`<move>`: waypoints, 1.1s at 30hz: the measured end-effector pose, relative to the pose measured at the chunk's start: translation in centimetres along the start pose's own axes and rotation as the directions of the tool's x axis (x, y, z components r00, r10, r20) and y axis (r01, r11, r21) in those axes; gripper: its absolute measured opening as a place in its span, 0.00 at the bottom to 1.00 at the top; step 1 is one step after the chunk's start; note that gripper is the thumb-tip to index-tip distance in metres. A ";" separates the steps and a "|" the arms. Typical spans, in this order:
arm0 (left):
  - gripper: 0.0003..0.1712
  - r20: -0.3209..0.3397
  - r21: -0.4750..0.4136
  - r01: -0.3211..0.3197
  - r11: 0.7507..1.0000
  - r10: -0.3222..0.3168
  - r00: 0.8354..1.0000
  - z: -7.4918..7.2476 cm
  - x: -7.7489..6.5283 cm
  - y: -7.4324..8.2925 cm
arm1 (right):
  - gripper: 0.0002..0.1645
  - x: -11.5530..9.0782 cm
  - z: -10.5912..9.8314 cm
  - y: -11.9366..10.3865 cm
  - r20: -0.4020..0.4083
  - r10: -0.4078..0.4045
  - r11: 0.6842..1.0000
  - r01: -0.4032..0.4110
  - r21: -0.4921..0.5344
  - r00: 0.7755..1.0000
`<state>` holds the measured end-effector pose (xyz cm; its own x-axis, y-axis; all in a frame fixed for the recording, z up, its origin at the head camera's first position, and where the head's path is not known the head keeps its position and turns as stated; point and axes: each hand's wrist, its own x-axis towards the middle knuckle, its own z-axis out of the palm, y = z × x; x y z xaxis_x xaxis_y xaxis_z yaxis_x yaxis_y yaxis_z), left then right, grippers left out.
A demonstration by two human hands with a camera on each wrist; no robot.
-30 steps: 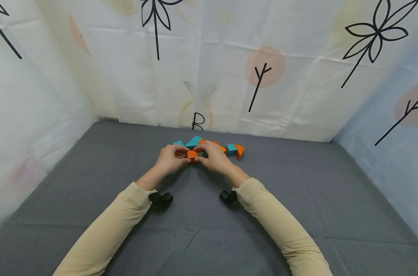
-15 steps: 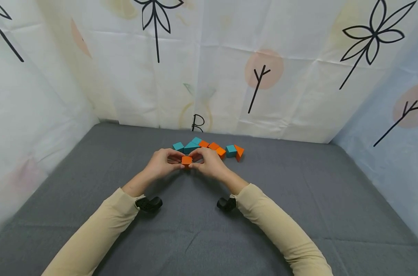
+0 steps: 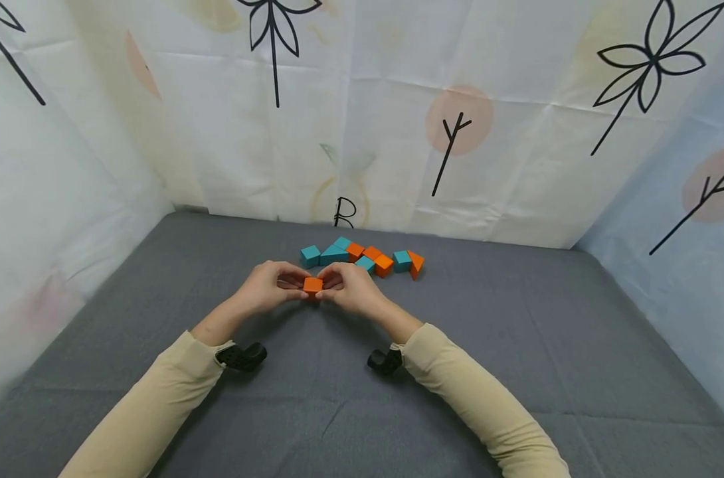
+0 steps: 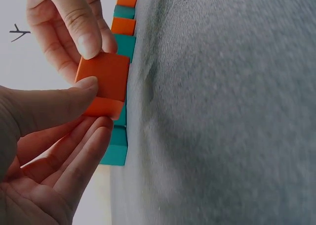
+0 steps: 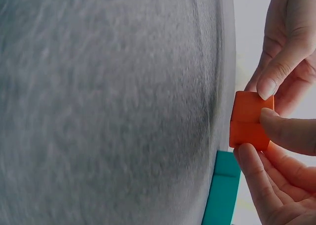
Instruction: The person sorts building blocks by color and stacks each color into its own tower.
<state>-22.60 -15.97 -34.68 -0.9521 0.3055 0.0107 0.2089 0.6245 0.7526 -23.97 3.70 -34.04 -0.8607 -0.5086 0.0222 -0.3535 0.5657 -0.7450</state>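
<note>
The person is wearing long sleeves in plain beige cloth; the left sleeve and the right sleeve are both wrinkling into soft folds and ending in loose edges close to the wrists. Each wrist is carrying a small black device, the left device and the right device both showing a rounded, knob-like end. The left hand and the right hand are staying bare, the thumbs showing short nails.
</note>
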 end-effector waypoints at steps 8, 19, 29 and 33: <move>0.19 0.010 0.001 0.019 1.000 -0.019 1.000 -0.4 -0.4 -0.3 | 0.17 0.2 0.6 0.0 0.013 -0.021 1.000 0.021 -0.005 1.000; 0.20 0.059 -0.030 0.013 0.999 -0.011 0.998 -0.6 -0.8 -1.2 | 0.16 0.3 1.0 -0.3 0.055 -0.019 0.998 0.022 -0.058 0.998; 0.21 0.065 -0.081 0.011 0.997 -0.006 0.998 -0.4 -0.8 -1.9 | 0.16 0.6 1.4 -0.4 0.047 -0.006 0.996 0.010 -0.084 0.999; 0.21 0.083 -0.100 0.025 0.995 -0.016 0.996 -0.4 -0.9 -2.2 | 0.17 0.6 1.7 -0.4 0.049 0.005 0.997 -0.001 -0.081 0.999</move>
<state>-22.33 -17.96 -36.08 -0.9335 0.3541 -0.0564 0.1621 0.5571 0.8145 -23.69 2.10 -34.93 -0.8436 -0.5367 -0.0138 -0.3814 0.6171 -0.6882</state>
